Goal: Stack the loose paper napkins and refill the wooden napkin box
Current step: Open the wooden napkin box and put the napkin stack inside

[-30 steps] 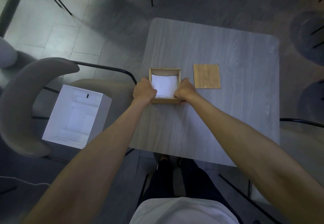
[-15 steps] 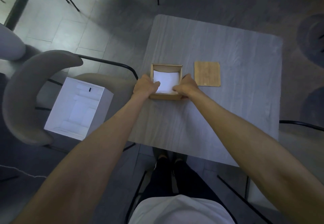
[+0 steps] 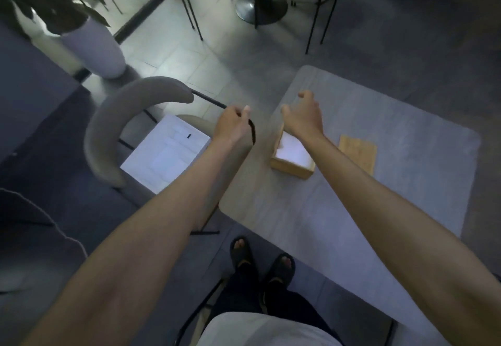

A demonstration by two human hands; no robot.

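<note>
The wooden napkin box sits near the left edge of the grey table, with a white stack of napkins inside it. My right hand hovers above the box's far side, fingers spread, holding nothing; my forearm hides part of the box. My left hand is off the table's left edge, over the chair, fingers loosely curled and holding nothing. The flat wooden lid lies on the table just right of the box.
A grey curved-back chair stands left of the table with a white carton on its seat. A potted plant and more chair legs stand beyond. My feet in dark sandals show below the table edge.
Both hands have let go of the box's sides and lifted away, the left one swinging out past the table edge. The view has swung left and tilted, so the box sits askew.
</note>
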